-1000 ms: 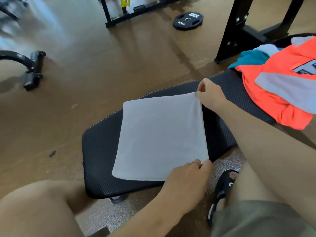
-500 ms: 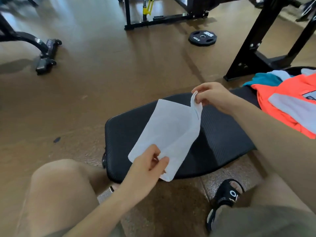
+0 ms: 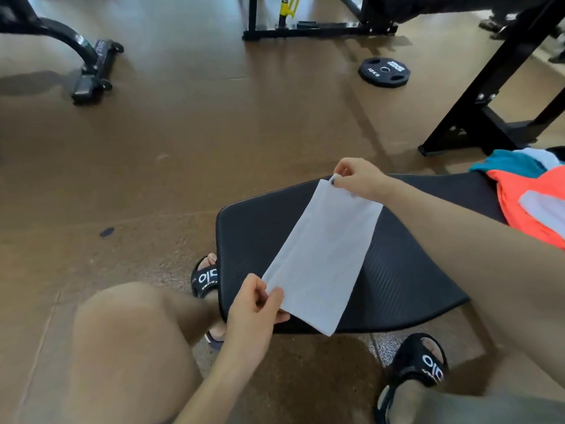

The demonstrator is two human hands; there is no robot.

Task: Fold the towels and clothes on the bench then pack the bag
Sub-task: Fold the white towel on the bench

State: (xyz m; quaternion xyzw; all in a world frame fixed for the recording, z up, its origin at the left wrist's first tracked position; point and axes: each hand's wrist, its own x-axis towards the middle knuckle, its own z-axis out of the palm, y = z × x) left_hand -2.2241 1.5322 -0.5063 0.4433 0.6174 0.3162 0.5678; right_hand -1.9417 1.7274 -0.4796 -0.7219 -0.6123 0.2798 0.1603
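White cloth is stretched between both hands over the black bench [image 3: 260, 228]. The left hand [image 3: 255, 307] sits at the near edge of the bench, thumb and curled fingers pinching the near left corner of the towel [image 3: 324, 255]. The right hand [image 3: 357, 179] is at the far side of the bench, wrist bent, fingertips pinching the far corner, with its forearm crossing the bench's right half toward the camera.

The towel is folded into a long narrow strip, running diagonally from the far corner down to the near edge of the bench. A lengthwise crease shows along its left side. Its near right corner hangs just past the bench edge. Whether its middle rests on the bench or hangs just above it cannot be told.

On the right end of the bench lies an orange shirt [image 3: 519, 203] with a grey panel, and a teal garment [image 3: 501, 160] touches it on the far side. Bare knees flank the near end of the bench, and black sandals [image 3: 419, 365] stand on the floor under and beside it. Beyond the bench, well apart on the brown floor [image 3: 183, 148], lies a black weight plate [image 3: 383, 71]. A black rack leg [image 3: 477, 96] stands just past the bench's right end, close to the clothes.
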